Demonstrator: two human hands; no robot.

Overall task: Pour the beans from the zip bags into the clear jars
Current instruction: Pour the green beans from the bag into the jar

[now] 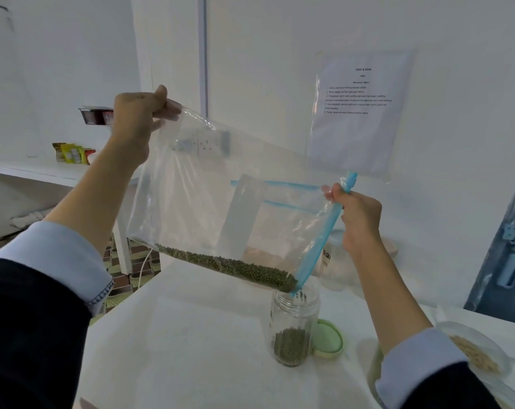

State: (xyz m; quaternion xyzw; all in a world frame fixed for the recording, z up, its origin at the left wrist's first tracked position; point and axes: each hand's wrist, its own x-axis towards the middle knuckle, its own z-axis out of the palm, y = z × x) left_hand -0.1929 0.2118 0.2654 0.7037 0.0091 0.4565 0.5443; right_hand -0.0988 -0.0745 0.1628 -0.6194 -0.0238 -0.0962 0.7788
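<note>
Pouring: you have the clear zip bag [221, 184] tilted over the open jar [294, 323], low corner down at the jar mouth
Left hand: your left hand [138, 113] is raised high, fingers pinched closed on the bag's bottom corner, holding that end up
Right hand: your right hand [358, 219] is lower and to the right, thumb and fingers closed on the blue zip strip [324, 240] at the bag's mouth edge
Beans in bag: green beans [235, 267] lie in a long band along the bag's lower edge, bunched toward the corner by the zip strip
Beans falling: a few beans [301, 296] are visible just inside the jar's neck, under the bag corner
Jar: clear, upright on the white table [176, 335], beans piled in its bottom part, upper part see-through
Lid: pale green lid [328, 338] lies flat on the table, just beside the jar on its right, partly behind it
Second bag: another blue-zip bag [280, 219] with pale contents shows through the held bag, behind it on the table
Right edge: bag of tan grains [474, 355] near your right sleeve
Wall: printed sheet [359, 113] in a plastic sleeve, text too small to read
</note>
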